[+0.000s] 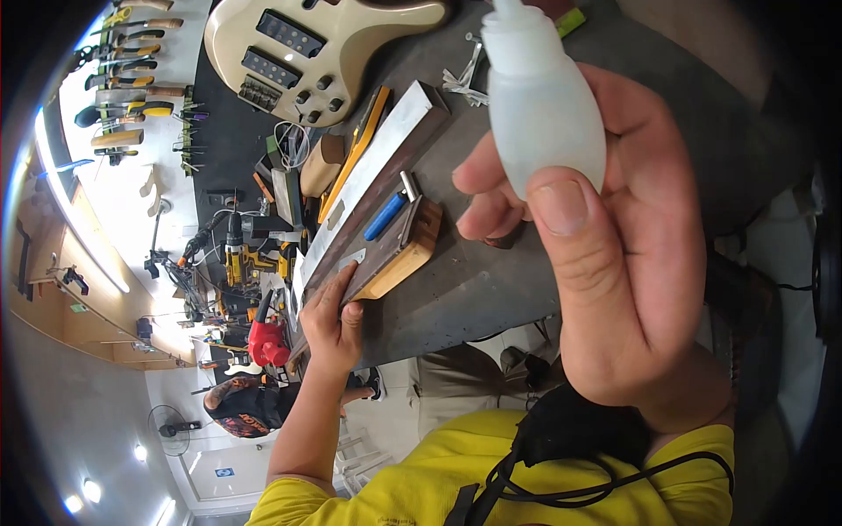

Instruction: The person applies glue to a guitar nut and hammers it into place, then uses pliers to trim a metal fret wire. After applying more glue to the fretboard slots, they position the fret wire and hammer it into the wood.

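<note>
Close to the camera, my right hand (631, 237) grips a translucent white squeeze bottle (544, 110) between thumb and fingers. The bottle's nozzle runs off the top of the view. My left hand (331, 320) lies at the near end of a wooden block (399, 263) with a dark top, fingers over the top and thumb along its side. By those fingertips is a small silvery metal piece (353, 259). A blue-handled tool (386, 216) with a metal end lies on the block. Alongside is a long metal straightedge beam (368, 162).
A cream electric guitar body (351, 39) lies at the top of the dark workbench (491, 280). Near it are a yellow-orange tool (360, 145), a yellow drill (241, 254) and a red blower (267, 337). Tools hang on the wall. Another person (250, 408) stands farther off.
</note>
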Demonstrator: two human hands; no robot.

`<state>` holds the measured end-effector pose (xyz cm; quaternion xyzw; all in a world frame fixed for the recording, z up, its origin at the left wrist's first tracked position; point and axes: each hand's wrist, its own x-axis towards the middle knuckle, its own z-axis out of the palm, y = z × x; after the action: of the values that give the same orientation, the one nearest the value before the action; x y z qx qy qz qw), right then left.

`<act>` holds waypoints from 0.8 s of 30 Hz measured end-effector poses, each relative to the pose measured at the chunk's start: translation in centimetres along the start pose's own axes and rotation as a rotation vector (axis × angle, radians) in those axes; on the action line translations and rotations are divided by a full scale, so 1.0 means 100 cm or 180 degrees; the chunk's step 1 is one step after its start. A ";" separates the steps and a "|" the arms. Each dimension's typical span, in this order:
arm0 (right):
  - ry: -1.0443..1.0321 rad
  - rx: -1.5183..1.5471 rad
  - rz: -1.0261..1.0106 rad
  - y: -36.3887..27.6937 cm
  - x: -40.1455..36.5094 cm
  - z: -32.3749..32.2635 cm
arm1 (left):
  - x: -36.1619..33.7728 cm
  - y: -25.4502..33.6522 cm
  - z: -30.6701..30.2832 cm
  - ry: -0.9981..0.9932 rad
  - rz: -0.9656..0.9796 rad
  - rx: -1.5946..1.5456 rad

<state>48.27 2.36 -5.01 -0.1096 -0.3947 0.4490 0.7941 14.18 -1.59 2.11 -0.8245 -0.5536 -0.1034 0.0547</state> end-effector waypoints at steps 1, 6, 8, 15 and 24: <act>-0.0109 -0.0331 0.0189 -0.004 0.002 -0.002 | 0.000 0.000 0.000 0.0003 0.0037 -0.0005; -0.0098 -0.0446 0.0242 -0.002 0.000 0.002 | 0.000 0.002 -0.001 -0.0051 -0.0057 0.0059; 0.0187 0.0092 -0.0096 0.010 -0.004 0.009 | -0.001 0.002 -0.001 -0.0078 -0.0062 0.0107; -0.0129 -0.0638 0.0237 -0.006 -0.001 0.004 | -0.009 0.005 0.008 0.0204 0.0132 0.0185; -0.0126 -0.0607 0.0366 -0.006 -0.004 0.004 | -0.023 0.014 0.024 0.0562 0.0272 0.0531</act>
<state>48.25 1.68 -4.63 -0.1983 -0.4443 0.4563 0.7450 14.87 -3.65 -0.67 -0.8276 -0.5177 -0.1268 0.1760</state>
